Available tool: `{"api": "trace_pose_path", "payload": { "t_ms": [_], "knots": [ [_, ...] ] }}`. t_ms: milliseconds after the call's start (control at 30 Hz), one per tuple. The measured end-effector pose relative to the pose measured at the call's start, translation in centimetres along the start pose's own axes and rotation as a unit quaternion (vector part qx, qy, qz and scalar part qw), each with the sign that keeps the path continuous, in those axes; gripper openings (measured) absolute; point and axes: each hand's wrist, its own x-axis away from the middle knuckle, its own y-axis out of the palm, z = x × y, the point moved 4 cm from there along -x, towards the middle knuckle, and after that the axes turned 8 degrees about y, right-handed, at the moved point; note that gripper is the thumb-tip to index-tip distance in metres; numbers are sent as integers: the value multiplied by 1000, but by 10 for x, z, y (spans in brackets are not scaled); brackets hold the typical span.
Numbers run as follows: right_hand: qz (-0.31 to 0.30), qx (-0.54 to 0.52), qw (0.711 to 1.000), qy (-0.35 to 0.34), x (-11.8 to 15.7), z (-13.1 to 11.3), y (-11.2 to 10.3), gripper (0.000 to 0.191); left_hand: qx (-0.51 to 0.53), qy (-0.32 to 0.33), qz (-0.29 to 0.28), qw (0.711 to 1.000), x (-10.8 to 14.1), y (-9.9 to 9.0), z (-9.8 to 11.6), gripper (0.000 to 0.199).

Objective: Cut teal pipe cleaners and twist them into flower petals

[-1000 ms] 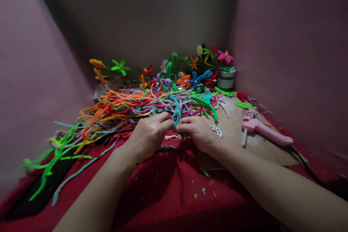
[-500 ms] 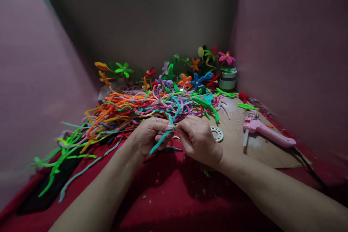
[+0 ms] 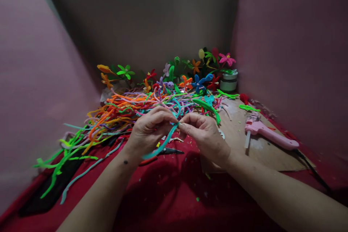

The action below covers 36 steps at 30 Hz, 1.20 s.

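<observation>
Between my hands is a turquoise pipe cleaner (image 3: 166, 138), one end hanging down to the left and another part rising behind. My left hand (image 3: 149, 130) pinches it from the left with thumb and forefinger. From the right, my right hand (image 3: 205, 134) grips the same spot between thumb and index finger, the fingertips of both hands nearly touching. Below them, scissors (image 3: 171, 150) with dark blades lie on the red cloth (image 3: 174, 203). A white ring with holes (image 3: 222, 134) is mostly hidden behind my right hand.
A heap of coloured pipe cleaners (image 3: 108, 116) spreads behind and left. Fuzzy flowers (image 3: 198, 83) and a pale jar (image 3: 228, 81) stand at the back. At right, a pink glue gun (image 3: 268, 134) with a cord lies on brown cardboard (image 3: 233, 156).
My left hand has turned and risen, its fingers now arched over the pipe cleaner. My right hand has rotated so its thumb shows, and more of the scissors is visible.
</observation>
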Motion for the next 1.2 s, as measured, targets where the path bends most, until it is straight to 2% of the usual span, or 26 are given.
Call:
{"api": "trace_pose_path", "payload": {
  "t_ms": [100, 200, 233, 300, 367, 400, 433, 500, 600, 633, 700, 767, 833, 900, 967, 1100, 1200],
  "knots": [
    [-9, 30, 1000, -4, 3, -4, 1, 13, -17, -23, -1, 1000, 1, -1, 1, 7],
    [15, 142, 987, -72, 8, -10, 0, 13, 44, -161, -16, 986, 7, 3, -7, 12],
    [31, 188, 975, -112, 11, -12, 0, 13, 95, -214, -15, 972, 10, 6, -11, 15],
    [58, 276, 937, -205, 16, -17, 2, 14, 218, -309, -23, 925, 16, 16, -19, 20],
    [74, 340, 895, -278, 20, -18, 5, 17, 324, -361, -33, 874, 21, 24, -24, 21],
    [77, 359, 882, -295, 20, -17, 6, 18, 351, -370, -35, 859, 21, 27, -26, 21],
    [79, 367, 879, -296, 20, -16, 6, 18, 355, -369, -33, 858, 21, 27, -27, 21],
    [75, 337, 904, -253, 15, -13, 5, 17, 309, -338, -18, 888, 18, 23, -28, 20],
    [31, 189, 977, -96, 3, -5, 1, 13, 176, -265, -3, 948, 11, 14, -23, 20],
    [13, 131, 991, -38, 0, -2, 1, 11, 134, -246, -1, 960, 9, 12, -21, 19],
    [-2, 46, 998, 47, -4, 3, 0, 10, 57, -209, 8, 976, 8, 10, -20, 17],
    [8, 13, 997, 82, -6, 5, -1, 9, -30, -153, 19, 988, 8, 10, -19, 13],
    [27, 12, 996, 82, -6, 6, -3, 10, -144, -63, 24, 987, 10, 11, -17, 10],
    [44, 35, 996, 66, -6, 7, -5, 12, -260, 30, 15, 965, 13, 15, -14, 12],
    [54, 68, 995, 44, -5, 8, -5, 15, -337, 84, -13, 938, 15, 20, -12, 15],
    [49, 118, 992, 16, -4, 11, -3, 17, -385, 88, -79, 915, 15, 25, -10, 18],
    [48, 189, 981, -24, -2, 9, -1, 20, -349, 51, -87, 932, 11, 22, -7, 18]
  ]
}}
